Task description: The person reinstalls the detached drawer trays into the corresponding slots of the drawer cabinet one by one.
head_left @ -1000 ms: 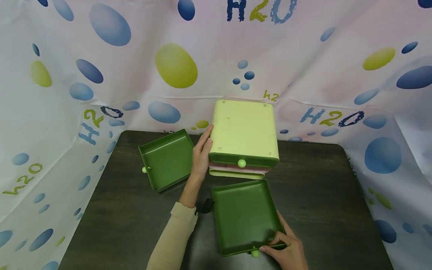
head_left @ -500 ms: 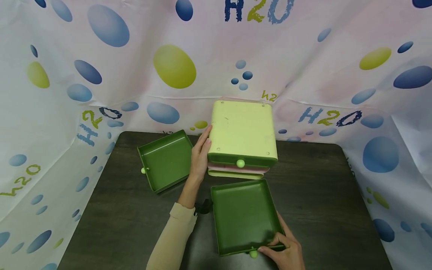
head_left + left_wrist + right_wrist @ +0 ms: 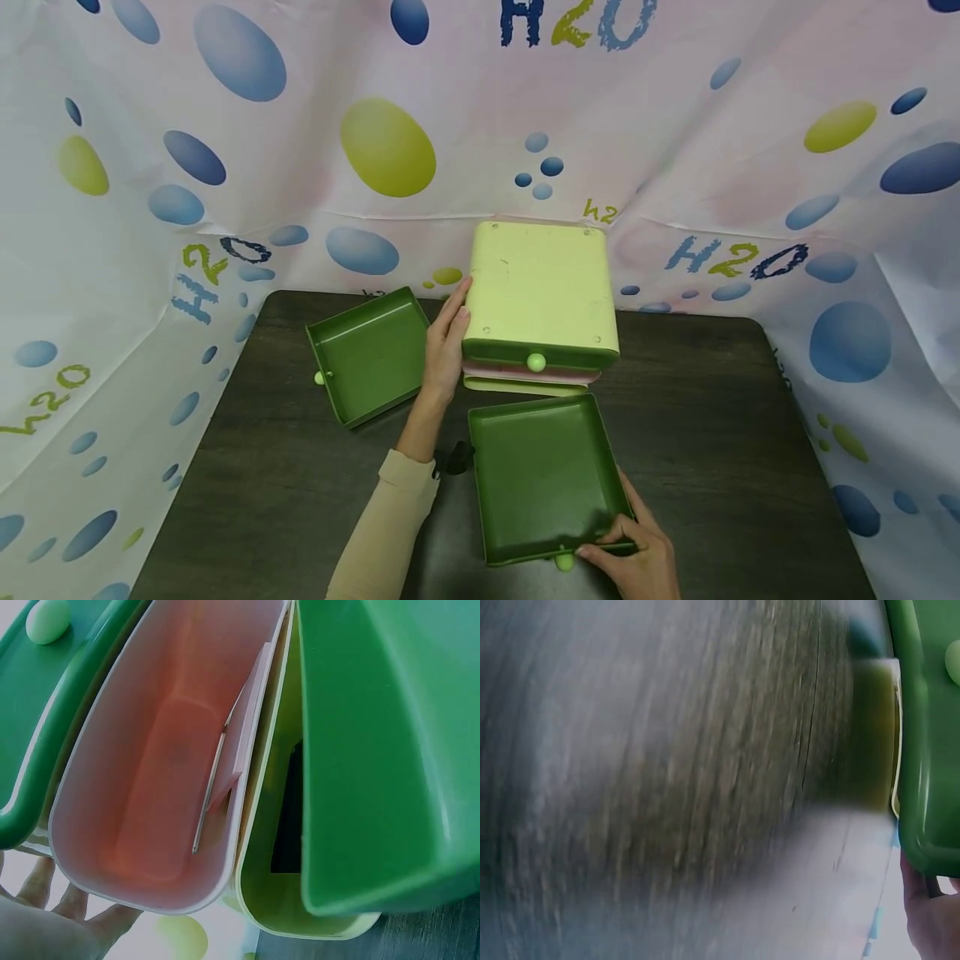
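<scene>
Drawers (image 3: 551,475), three; cabinet (image 3: 540,283), one.

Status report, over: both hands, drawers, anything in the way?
Left hand on left side of cabinet. Right hand grips nearer drawer, front right corner. Nearer drawer in front of cabinet. Second drawer off left, not between them.

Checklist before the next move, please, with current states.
1. Cabinet steadied: ok, left hand rests against its left side.
2. Near drawer held: ok, right hand grips its front right corner, beside the knob.
3. Near drawer free of contents: ok, none visible.
4. Near drawer squared to cabinet: not ok, slightly skewed.
5. Side drawer out of the way: ok, left of the left hand.
6. Pink tier unobstructed: cannot tell; thin strip inside may belong there.
</scene>
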Action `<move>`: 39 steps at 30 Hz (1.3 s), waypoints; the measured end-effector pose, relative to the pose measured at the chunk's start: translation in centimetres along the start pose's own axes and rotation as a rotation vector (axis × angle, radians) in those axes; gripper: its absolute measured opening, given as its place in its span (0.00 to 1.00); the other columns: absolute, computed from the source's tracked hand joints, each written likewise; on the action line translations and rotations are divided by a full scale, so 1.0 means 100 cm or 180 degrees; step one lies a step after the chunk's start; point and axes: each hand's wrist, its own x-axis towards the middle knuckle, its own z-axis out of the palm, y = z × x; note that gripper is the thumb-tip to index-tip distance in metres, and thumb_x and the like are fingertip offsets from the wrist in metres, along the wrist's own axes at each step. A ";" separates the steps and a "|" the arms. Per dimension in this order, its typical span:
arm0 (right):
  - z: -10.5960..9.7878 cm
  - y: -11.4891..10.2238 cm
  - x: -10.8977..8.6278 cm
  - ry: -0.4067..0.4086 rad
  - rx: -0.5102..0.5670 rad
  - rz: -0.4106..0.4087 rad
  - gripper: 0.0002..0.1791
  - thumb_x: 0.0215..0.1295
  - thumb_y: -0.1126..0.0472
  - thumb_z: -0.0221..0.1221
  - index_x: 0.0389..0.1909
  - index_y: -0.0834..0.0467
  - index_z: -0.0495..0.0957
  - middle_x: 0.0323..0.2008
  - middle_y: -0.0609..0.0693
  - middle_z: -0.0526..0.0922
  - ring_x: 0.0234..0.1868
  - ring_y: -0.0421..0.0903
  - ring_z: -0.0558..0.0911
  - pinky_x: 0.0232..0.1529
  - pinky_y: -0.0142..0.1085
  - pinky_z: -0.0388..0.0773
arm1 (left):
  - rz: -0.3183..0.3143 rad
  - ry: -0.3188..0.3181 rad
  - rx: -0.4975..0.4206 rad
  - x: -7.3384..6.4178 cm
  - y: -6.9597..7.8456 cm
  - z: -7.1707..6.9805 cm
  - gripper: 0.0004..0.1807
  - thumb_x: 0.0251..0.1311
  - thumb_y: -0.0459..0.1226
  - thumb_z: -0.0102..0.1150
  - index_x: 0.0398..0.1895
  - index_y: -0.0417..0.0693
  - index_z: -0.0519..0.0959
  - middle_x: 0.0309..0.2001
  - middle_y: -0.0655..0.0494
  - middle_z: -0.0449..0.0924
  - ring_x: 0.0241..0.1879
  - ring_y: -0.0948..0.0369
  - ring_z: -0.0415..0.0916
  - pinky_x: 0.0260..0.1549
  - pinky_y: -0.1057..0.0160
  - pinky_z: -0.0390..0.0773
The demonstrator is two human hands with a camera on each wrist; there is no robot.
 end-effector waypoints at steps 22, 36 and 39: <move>-0.002 -0.017 0.007 0.0194 0.0184 0.0232 0.24 0.34 0.64 0.82 0.14 0.48 0.72 0.72 0.55 0.66 0.67 0.57 0.71 0.51 0.18 0.70 | 0.0012 -0.0001 -0.0033 0.002 0.002 -0.001 0.25 0.78 0.33 0.39 0.75 0.38 0.60 0.75 0.44 0.57 0.75 0.57 0.53 0.71 0.55 0.57; 0.000 -0.027 0.003 0.0386 0.0260 0.0236 0.24 0.34 0.68 0.81 0.14 0.49 0.72 0.71 0.53 0.67 0.65 0.58 0.73 0.50 0.19 0.72 | -0.0067 -0.0033 0.0003 0.002 0.002 -0.003 0.25 0.79 0.34 0.39 0.75 0.39 0.60 0.76 0.42 0.55 0.75 0.57 0.52 0.72 0.53 0.56; 0.001 -0.031 0.003 0.0428 0.0228 0.0289 0.24 0.34 0.68 0.82 0.13 0.49 0.71 0.71 0.53 0.67 0.64 0.58 0.74 0.49 0.18 0.72 | -0.0088 -0.0049 0.0009 0.001 0.002 -0.003 0.25 0.79 0.35 0.39 0.76 0.39 0.59 0.76 0.42 0.55 0.75 0.58 0.52 0.72 0.54 0.56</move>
